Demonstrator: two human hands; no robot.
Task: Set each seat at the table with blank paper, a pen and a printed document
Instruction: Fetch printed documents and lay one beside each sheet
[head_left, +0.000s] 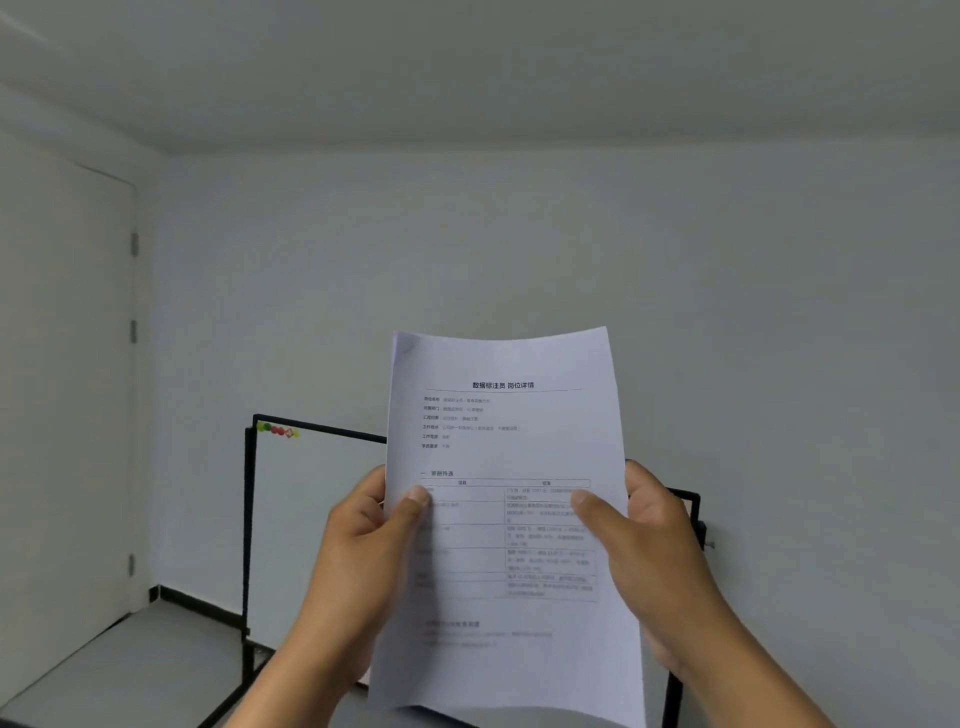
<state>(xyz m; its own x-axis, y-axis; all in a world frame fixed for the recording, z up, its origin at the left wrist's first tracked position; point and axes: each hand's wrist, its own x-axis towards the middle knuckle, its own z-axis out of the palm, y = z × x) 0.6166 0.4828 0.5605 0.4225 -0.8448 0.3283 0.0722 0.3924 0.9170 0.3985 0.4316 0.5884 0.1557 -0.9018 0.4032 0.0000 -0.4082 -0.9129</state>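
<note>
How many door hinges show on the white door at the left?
3, all down the right edge of the white door: an upper metal hinge, a middle metal hinge and a lower metal hinge. None seems hidden.

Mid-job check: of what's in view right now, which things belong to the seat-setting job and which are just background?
Part of the job:
- printed document, held upright in front of the camera
- left hand, thumb pinching the sheet's left edge
- right hand, thumb pinching its right edge

Just background:
- whiteboard behind the sheet
- coloured magnets at its top left corner
- door on the left

No table, pens or blank paper in view.
</note>
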